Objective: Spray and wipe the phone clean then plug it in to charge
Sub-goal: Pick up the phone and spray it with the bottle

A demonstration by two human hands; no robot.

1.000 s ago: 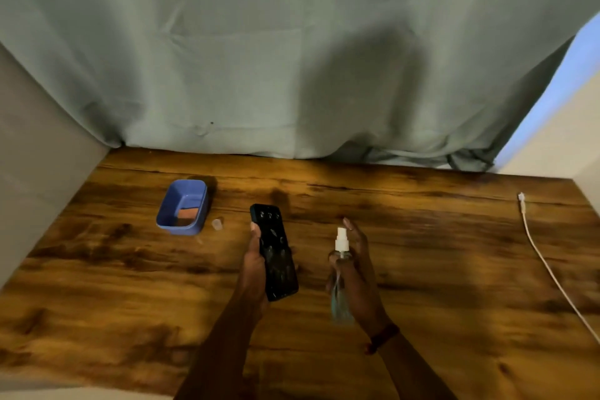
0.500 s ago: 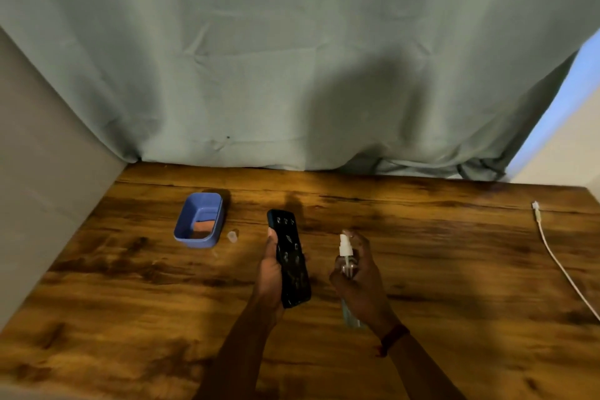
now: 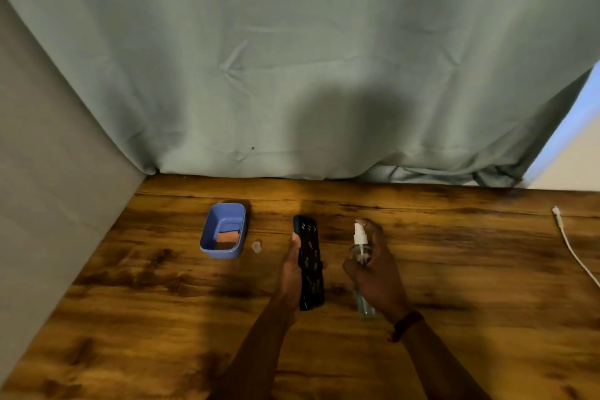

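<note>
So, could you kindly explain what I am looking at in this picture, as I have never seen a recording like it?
There is no machine here: a person wears a camera on the head, looking down at their own two bare hands over a wooden table. The left hand holds a dark phone. The right hand holds a clear spray bottle. On the table lie a blue tub with something orange inside, a small clear cap beside it, and, far right, a white charging cable. A grey-green curtain hangs behind.

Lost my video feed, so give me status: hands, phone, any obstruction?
Left hand holds phone. Right hand holds spray bottle, nozzle toward phone. Charging cable lies far right, unplugged. Nothing between.
</note>
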